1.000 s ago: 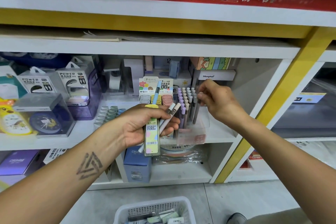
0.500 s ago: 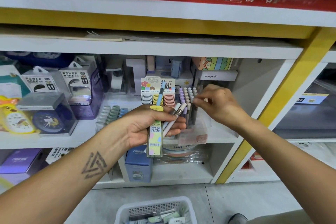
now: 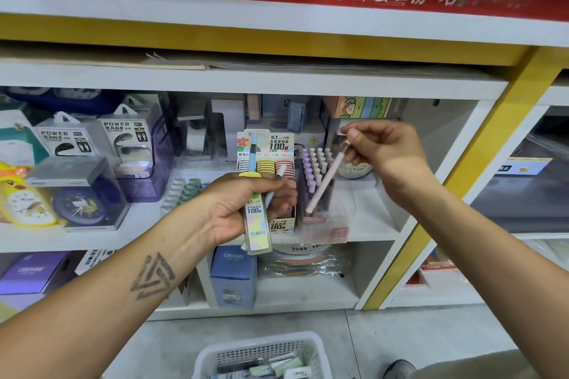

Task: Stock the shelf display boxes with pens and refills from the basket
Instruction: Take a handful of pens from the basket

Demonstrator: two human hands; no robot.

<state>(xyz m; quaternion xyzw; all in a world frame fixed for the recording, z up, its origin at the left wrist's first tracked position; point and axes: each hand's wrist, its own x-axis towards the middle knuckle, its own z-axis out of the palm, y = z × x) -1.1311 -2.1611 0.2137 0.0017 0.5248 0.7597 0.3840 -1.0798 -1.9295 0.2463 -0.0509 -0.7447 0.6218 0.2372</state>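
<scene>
A: Where's the pink pen (image 3: 325, 181)?
B: In the right hand (image 3: 386, 153), fingertips pinched on its top end, tilted above the clear display box (image 3: 323, 224) near the shelf's (image 3: 369, 232) front edge.
A: And the left hand (image 3: 246, 204)?
B: Closed around a lead refill case (image 3: 257, 226), a blue pen (image 3: 253, 154) and another pen, before the refill display box (image 3: 281, 224).
A: The basket (image 3: 261, 355)?
B: On the floor below, holding more packs.

- Your left hand (image 3: 246, 206) blocks the refill box (image 3: 278, 194).
- Upright pens (image 3: 314, 169) crowd the clear box.
- The shelf (image 3: 369, 209) right of them lies open.
</scene>
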